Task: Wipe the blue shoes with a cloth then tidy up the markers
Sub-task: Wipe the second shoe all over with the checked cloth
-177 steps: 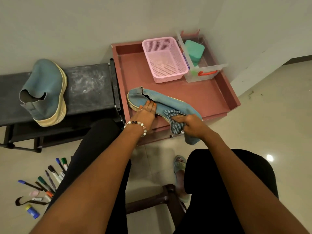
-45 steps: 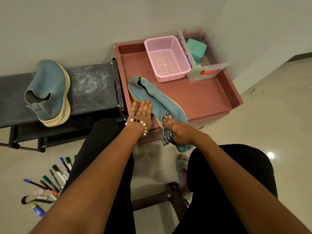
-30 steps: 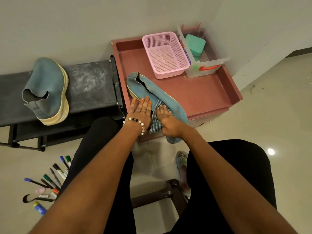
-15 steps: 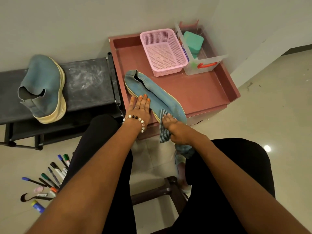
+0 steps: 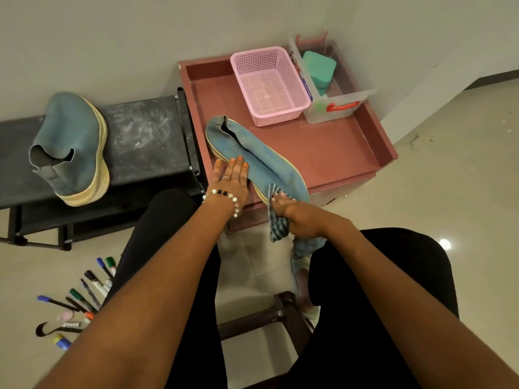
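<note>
One blue shoe (image 5: 258, 155) lies on its side across the front of the red tray table (image 5: 331, 147), toe toward me. My left hand (image 5: 230, 178) presses flat on its near side, fingers straight. My right hand (image 5: 295, 214) grips a blue striped cloth (image 5: 278, 226) against the shoe's toe at the table's front edge. The second blue shoe (image 5: 73, 147) rests tilted on the black bench (image 5: 146, 136) at the left. Several markers (image 5: 84, 296) lie scattered on the floor at the lower left.
A pink mesh basket (image 5: 269, 85) and a clear plastic box (image 5: 337, 105) holding a green block (image 5: 320, 68) stand at the back of the table. A wooden stool (image 5: 269, 318) sits between my knees. A wall runs close behind the bench and table.
My right hand has slid the cloth along the shoe from its middle back toward the toe. My left hand stays pressed on the shoe's near side.
</note>
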Action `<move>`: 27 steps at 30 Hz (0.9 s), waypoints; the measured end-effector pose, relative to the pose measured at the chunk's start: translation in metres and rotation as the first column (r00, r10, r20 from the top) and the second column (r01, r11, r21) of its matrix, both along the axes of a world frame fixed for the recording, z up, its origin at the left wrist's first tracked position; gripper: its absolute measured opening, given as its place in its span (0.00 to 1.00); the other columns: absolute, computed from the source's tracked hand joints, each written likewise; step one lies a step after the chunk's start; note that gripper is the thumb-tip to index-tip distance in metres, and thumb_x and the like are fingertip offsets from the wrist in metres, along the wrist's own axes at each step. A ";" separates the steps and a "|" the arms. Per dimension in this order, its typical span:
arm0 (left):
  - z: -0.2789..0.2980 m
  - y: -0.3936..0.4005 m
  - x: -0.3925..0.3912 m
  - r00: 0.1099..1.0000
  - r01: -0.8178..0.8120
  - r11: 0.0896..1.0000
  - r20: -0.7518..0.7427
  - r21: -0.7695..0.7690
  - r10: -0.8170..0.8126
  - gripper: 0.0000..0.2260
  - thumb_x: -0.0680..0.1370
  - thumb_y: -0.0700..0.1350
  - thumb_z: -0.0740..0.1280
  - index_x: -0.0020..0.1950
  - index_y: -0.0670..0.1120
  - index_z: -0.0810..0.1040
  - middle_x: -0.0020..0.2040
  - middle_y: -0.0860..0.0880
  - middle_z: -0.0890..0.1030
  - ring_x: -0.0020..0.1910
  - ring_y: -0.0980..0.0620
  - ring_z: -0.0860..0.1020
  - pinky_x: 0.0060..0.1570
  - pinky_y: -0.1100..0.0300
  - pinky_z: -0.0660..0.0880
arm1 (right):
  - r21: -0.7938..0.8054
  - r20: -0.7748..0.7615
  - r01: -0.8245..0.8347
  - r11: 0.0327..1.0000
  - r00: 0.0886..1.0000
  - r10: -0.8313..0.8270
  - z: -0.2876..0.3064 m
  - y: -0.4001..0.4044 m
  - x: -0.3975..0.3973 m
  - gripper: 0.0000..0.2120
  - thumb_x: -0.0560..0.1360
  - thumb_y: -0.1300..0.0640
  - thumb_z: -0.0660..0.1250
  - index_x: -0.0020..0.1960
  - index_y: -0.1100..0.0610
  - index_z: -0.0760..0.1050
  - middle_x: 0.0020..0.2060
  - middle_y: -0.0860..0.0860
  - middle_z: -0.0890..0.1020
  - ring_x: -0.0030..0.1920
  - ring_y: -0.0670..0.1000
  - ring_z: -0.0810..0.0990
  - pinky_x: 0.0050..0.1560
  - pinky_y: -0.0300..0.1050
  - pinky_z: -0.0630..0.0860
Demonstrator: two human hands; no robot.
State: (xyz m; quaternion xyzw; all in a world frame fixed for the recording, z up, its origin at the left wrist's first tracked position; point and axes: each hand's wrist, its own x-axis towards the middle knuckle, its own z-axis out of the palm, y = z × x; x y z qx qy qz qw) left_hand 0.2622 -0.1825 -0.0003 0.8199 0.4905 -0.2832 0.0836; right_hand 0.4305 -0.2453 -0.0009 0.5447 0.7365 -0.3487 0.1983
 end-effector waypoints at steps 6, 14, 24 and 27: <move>0.001 0.002 0.000 1.000 -0.002 1.000 0.004 -0.013 0.002 0.32 0.81 0.42 0.53 0.76 0.37 0.35 0.76 0.41 0.34 0.76 0.43 0.37 0.71 0.41 0.35 | 0.112 0.065 0.049 0.993 0.996 -0.057 -0.008 0.021 -0.037 0.36 0.78 0.61 0.56 0.74 0.68 0.35 0.74 0.65 0.37 0.75 0.62 0.35 0.75 0.54 0.38; 0.001 0.003 -0.001 1.000 0.013 1.000 -0.004 -0.018 -0.013 0.31 0.81 0.41 0.52 0.76 0.37 0.34 0.76 0.40 0.34 0.76 0.43 0.37 0.70 0.42 0.33 | 0.147 -0.048 0.062 0.987 0.997 -0.055 -0.012 0.024 -0.035 0.38 0.77 0.63 0.56 0.74 0.66 0.33 0.74 0.63 0.35 0.74 0.59 0.32 0.72 0.48 0.33; -0.001 0.003 -0.003 1.000 0.024 1.000 0.010 -0.013 -0.024 0.34 0.80 0.41 0.55 0.76 0.37 0.35 0.76 0.40 0.34 0.76 0.43 0.38 0.71 0.40 0.35 | 0.059 0.070 0.043 0.997 0.996 -0.047 -0.006 0.020 -0.031 0.35 0.79 0.61 0.55 0.75 0.68 0.35 0.74 0.64 0.37 0.75 0.61 0.36 0.75 0.52 0.39; -0.001 0.003 -0.002 1.000 0.009 1.000 0.018 -0.024 -0.009 0.32 0.81 0.43 0.53 0.76 0.37 0.35 0.76 0.40 0.34 0.76 0.43 0.38 0.71 0.41 0.35 | 0.154 0.033 0.116 0.981 0.992 -0.122 -0.015 0.030 -0.044 0.38 0.78 0.59 0.57 0.74 0.68 0.33 0.73 0.65 0.35 0.74 0.62 0.34 0.74 0.53 0.36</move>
